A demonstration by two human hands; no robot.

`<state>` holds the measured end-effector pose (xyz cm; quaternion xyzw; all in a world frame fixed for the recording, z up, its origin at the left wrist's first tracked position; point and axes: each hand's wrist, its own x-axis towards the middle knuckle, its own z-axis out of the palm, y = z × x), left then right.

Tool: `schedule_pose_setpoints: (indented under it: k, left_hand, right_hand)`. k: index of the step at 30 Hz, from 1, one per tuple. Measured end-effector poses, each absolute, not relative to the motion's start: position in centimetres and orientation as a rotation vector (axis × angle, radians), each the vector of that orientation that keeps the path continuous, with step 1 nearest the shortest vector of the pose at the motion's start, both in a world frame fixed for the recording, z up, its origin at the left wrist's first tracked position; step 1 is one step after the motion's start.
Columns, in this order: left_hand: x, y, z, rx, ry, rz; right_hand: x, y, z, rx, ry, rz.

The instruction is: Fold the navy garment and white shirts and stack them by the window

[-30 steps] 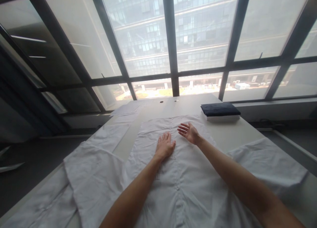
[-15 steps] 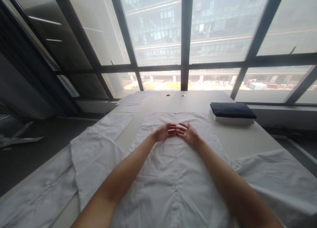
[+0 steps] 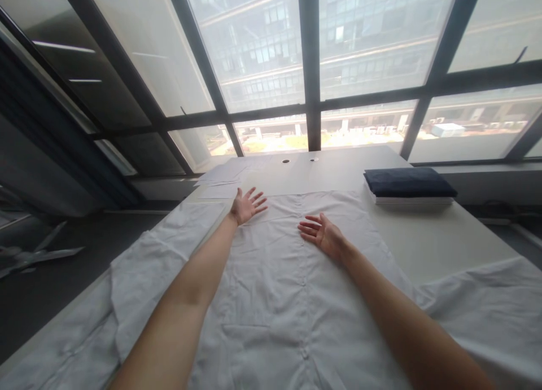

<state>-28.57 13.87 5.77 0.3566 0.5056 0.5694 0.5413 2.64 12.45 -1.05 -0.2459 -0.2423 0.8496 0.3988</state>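
Note:
A white buttoned garment (image 3: 271,277), likely a shirt or lab coat, lies spread out with its front placket down the middle and its sleeves out to both sides. My left hand (image 3: 249,205), fingers spread, is over the garment's far left edge. Nearer the placket, my right hand (image 3: 322,235) has its fingers stretched out toward the left over the cloth. Neither hand holds anything. Whether they touch the fabric or hover just above it, I cannot tell.
The garment lies on a white table (image 3: 406,237). At the table's right stands a folded dark navy cloth (image 3: 410,182) on a white stack. Sheets of paper (image 3: 224,172) lie at the back left. Tall windows (image 3: 258,57) rise behind, and a dark curtain (image 3: 55,113) hangs at left.
My hands were together at the middle of the garment, fingertips meeting. My left hand has moved away to the left and slightly farther off, fingers spreading; the right has stayed near the placket.

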Motion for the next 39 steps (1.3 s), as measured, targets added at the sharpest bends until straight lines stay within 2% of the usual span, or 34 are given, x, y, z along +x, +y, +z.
schedule_pose_setpoints:
  k: [3, 5, 7, 9, 14, 17, 25, 31, 39]
  left_hand:
    - [-25.7, 12.7, 5.7, 1.018, 1.025, 0.973]
    - [-24.1, 12.4, 5.4, 1.052, 1.03, 0.664]
    - [-23.3, 13.1, 5.0, 1.08, 1.056, 0.504]
    - [-23.2, 14.9, 4.7, 1.151, 1.09, 0.518]
    - [-22.2, 21.1, 4.4, 1.536, 1.566, 0.934]
    - [-20.0, 22.6, 3.9, 1.668, 1.661, 1.017]
    - [-15.5, 16.1, 0.1, 2.048, 1.64, 0.811]
    - [-14.7, 12.4, -1.3, 2.189, 1.94, 0.626]
    - [-14.3, 11.9, -1.1, 2.282, 2.064, 0.398]
  right_hand:
    - [2.7, 12.1, -0.8, -0.601, -0.68, 2.144]
    - [2.7, 12.0, -0.7, -0.585, -0.726, 2.137]
    - [2.7, 11.9, -0.7, -0.58, -0.754, 2.126]
    - [2.6, 11.9, -0.7, -0.595, -0.76, 2.118]
    - [2.7, 12.1, -0.7, -0.589, -0.742, 2.132]
    - [2.8, 12.2, -0.8, -0.561, -0.732, 2.144]
    - [3.0, 12.2, -0.3, -0.541, -0.691, 2.176]
    - [3.0, 13.7, -0.1, -0.673, -0.378, 1.941]
    - [5.8, 20.5, 0.6, -0.804, -0.644, 2.248]
